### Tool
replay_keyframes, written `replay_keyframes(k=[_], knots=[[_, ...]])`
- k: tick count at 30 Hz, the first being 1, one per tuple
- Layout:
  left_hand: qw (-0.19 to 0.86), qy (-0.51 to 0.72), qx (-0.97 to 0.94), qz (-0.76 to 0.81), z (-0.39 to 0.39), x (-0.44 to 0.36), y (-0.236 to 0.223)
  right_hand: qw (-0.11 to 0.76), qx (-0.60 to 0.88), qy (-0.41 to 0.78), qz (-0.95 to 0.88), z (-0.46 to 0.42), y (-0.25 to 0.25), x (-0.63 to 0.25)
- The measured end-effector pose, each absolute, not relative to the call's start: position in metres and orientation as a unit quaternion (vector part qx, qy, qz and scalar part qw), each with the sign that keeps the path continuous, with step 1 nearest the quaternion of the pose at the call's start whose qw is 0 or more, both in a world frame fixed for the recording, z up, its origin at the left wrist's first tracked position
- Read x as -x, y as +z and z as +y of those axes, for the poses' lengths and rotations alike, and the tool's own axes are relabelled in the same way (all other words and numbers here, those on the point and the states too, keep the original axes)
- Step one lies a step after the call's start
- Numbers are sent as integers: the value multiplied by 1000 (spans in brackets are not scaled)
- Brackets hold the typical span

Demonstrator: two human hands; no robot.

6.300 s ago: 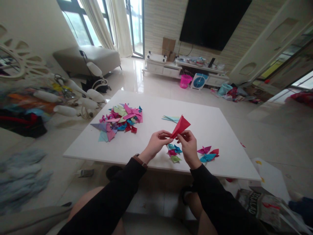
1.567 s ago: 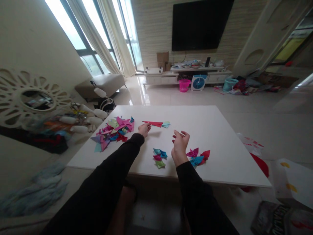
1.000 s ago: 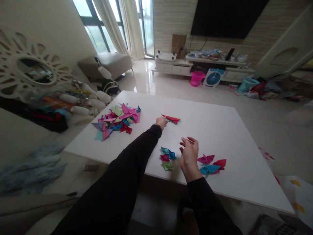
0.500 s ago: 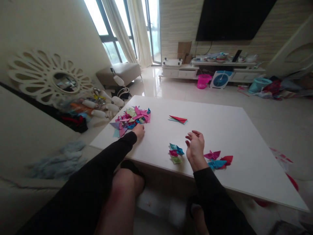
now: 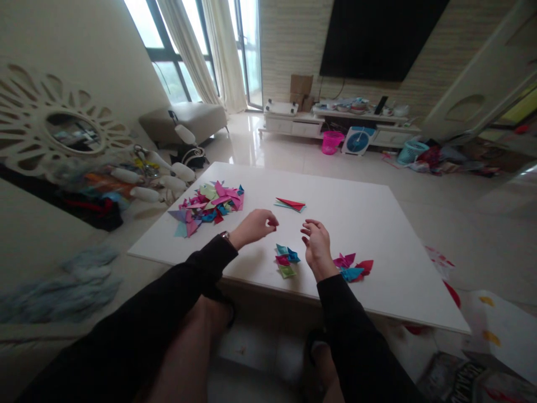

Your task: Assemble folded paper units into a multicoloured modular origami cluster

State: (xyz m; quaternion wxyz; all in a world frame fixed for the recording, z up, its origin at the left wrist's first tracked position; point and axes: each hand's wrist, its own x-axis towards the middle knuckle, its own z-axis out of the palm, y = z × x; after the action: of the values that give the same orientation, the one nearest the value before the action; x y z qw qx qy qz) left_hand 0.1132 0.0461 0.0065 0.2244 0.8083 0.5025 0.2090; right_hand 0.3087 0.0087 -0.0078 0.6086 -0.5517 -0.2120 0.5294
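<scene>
Farther off, past red paper (image 5: 293, 204) — a pink basket (image 5: 332, 143).

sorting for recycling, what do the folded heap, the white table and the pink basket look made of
Folded heap: likely thin matte paper, from the sharp creases and flat points. White table: low-sheen painted or laminated board, perhaps; its even surface leaves that open. Pink basket: probably plastic, finish unclear, from its vivid colour and openwork-looking wall.
</scene>
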Motion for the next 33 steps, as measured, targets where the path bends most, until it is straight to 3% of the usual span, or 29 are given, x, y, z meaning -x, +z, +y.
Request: replay_keyframes(k=[4,9,20,33], knots=[[248,272,-810,456,0,-154,32,567,539,557,-280,2,-6,-312],[265,300,-797,453,-9,-162,7,500,547,522,-423,-7,-10,-318],[201,199,-862,422,13,-141,-9,414,560,436,-570,-3,-26,-316],[210,201,-870,399,7,-116,-3,459,552,463,-520,-7,-20,-301]])
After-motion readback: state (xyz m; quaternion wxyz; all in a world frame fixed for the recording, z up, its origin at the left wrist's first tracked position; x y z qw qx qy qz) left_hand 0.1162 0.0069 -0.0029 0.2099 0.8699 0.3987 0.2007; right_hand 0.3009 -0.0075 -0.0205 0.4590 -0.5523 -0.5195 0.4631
